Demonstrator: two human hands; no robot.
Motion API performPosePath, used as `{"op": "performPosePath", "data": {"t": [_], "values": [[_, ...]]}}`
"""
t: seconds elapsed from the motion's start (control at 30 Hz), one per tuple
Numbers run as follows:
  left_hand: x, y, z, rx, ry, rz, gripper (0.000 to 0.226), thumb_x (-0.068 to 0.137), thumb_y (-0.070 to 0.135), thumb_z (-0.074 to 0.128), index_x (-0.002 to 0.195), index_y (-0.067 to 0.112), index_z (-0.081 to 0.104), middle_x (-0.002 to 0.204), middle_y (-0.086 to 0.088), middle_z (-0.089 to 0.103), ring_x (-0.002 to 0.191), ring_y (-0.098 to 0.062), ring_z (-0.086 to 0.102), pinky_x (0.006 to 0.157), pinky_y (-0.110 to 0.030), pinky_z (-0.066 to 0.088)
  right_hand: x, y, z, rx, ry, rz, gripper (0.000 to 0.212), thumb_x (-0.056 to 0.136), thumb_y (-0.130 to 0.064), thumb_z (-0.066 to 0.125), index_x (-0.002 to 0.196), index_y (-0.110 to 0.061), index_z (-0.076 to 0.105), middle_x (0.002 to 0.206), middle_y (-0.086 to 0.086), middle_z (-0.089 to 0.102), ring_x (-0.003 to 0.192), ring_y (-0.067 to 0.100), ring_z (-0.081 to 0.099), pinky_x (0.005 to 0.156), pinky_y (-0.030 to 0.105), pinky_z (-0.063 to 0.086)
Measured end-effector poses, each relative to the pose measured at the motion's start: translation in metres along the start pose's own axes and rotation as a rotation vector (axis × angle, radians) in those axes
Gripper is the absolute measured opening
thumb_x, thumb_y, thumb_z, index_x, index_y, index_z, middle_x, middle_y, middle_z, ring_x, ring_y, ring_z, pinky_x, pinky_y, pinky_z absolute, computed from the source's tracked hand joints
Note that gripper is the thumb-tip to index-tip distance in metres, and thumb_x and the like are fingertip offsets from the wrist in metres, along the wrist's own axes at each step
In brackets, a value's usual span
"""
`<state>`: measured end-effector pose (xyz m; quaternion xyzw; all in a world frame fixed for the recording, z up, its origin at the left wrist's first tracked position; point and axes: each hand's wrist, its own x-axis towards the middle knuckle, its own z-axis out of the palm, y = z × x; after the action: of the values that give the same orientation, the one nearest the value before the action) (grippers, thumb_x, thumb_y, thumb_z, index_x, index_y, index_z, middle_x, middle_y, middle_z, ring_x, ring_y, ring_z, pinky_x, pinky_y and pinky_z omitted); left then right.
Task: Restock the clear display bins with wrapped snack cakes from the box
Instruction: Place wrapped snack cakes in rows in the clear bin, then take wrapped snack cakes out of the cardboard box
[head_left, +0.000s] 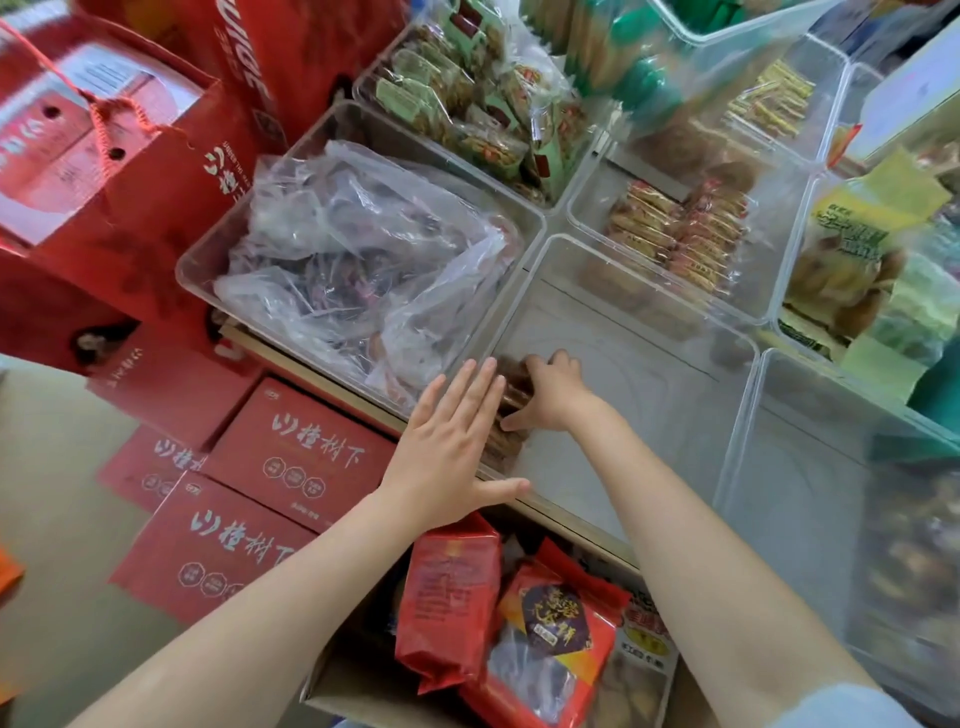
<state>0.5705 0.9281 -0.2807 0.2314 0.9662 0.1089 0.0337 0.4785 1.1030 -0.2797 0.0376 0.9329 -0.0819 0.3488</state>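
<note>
Inside the clear bin (649, 332), right hand (553, 397) grasping snack cakes (511, 402); left hand (447, 441) flat, released.

Snack cakes (511, 400) mostly hidden (behind both hands); far bins blurred.

Left hand (447, 441) flat, right (553, 392) curled

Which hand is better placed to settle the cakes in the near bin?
Right. The right hand is already inside the clear bin, fingers curled on the stacked snack cakes. The left hand lies flat against the bin's outer wall.
</note>
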Motion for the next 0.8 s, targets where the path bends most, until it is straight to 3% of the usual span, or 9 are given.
{"op": "performPosePath", "data": {"t": [0.13, 0.23, 0.33, 0.4, 0.5, 0.57, 0.7, 0.8], "values": [[-0.001, 0.001, 0.001, 0.007, 0.003, -0.003, 0.111, 0.083, 0.087, 0.030, 0.159, 0.006, 0.022, 0.168, -0.009, 0.008, 0.156, -0.024, 0.006, 0.125, -0.044, 0.003, -0.013, 0.006, 0.024, 0.139, 0.128, -0.185, 0.080, 0.076, -0.031, 0.082, 0.142, -0.026, 0.038, 0.140, 0.011, 0.036, 0.130, 0.034, 0.036, 0.104, 0.042, 0.041], [-0.001, 0.001, 0.000, 0.009, 0.017, -0.006, 0.111, 0.083, 0.086, 0.032, 0.159, 0.006, 0.023, 0.168, -0.009, 0.009, 0.156, -0.025, 0.009, 0.124, -0.045, 0.005, -0.016, 0.012, 0.032, 0.261, 0.172, -0.113, 0.096, 0.074, -0.036, 0.085, 0.149, -0.015, 0.030, 0.143, 0.008, 0.037, 0.132, 0.030, 0.037, 0.107, 0.040, 0.039], [-0.001, 0.000, 0.001, -0.002, 0.012, -0.001, 0.111, 0.083, 0.086, 0.032, 0.159, 0.006, 0.022, 0.168, -0.010, 0.008, 0.156, -0.025, 0.007, 0.124, -0.045, 0.005, -0.019, 0.013, 0.036, 0.186, 0.204, -0.177, 0.081, 0.078, -0.041, 0.080, 0.144, -0.019, 0.040, 0.129, 0.007, 0.039, 0.125, 0.029, 0.039, 0.102, 0.039, 0.043], [-0.001, 0.000, 0.001, -0.008, 0.018, -0.001, 0.110, 0.083, 0.086, 0.033, 0.159, 0.006, 0.023, 0.168, -0.010, 0.010, 0.156, -0.024, 0.008, 0.124, -0.045, 0.006, -0.020, 0.013, 0.040, 0.140, 0.231, -0.249, 0.074, 0.083, -0.042, 0.074, 0.146, -0.025, 0.039, 0.134, 0.009, 0.038, 0.128, 0.030, 0.037, 0.102, 0.041, 0.042], [-0.001, 0.000, 0.001, -0.013, 0.024, -0.003, 0.110, 0.083, 0.086, 0.033, 0.159, 0.007, 0.024, 0.168, -0.010, 0.010, 0.156, -0.024, 0.007, 0.125, -0.045, 0.005, -0.018, 0.018, 0.046, 0.166, 0.197, -0.151, 0.068, 0.092, -0.056, 0.058, 0.152, -0.037, 0.029, 0.148, 0.015, 0.029, 0.136, 0.035, 0.033, 0.104, 0.047, 0.043], [-0.001, 0.000, 0.002, -0.019, 0.024, -0.004, 0.111, 0.083, 0.087, 0.032, 0.159, 0.007, 0.022, 0.168, -0.009, 0.009, 0.156, -0.024, 0.006, 0.125, -0.045, 0.005, -0.016, 0.014, 0.049, 0.228, 0.126, -0.053, 0.067, 0.094, -0.065, 0.047, 0.152, -0.041, 0.023, 0.139, 0.017, 0.033, 0.124, 0.037, 0.048, 0.096, 0.043, 0.047], [-0.001, -0.001, 0.003, -0.046, 0.023, -0.002, 0.110, 0.083, 0.087, 0.032, 0.159, 0.008, 0.023, 0.169, -0.008, 0.008, 0.156, -0.022, 0.004, 0.125, -0.045, 0.005, -0.016, -0.013, 0.056, 0.274, 0.133, -0.058, 0.058, 0.100, -0.057, 0.034, 0.151, -0.033, 0.023, 0.130, 0.021, 0.034, 0.099, 0.042, 0.060, 0.083, 0.041, 0.050], [-0.001, 0.000, 0.003, -0.055, 0.015, 0.000, 0.109, 0.083, 0.087, 0.030, 0.159, 0.009, 0.023, 0.169, -0.007, 0.009, 0.156, -0.022, 0.003, 0.125, -0.044, 0.004, -0.014, -0.010, 0.058, 0.129, 0.160, -0.028, 0.064, 0.101, -0.059, 0.026, 0.156, -0.032, 0.010, 0.141, 0.022, 0.029, 0.109, 0.042, 0.056, 0.086, 0.046, 0.049]]}}
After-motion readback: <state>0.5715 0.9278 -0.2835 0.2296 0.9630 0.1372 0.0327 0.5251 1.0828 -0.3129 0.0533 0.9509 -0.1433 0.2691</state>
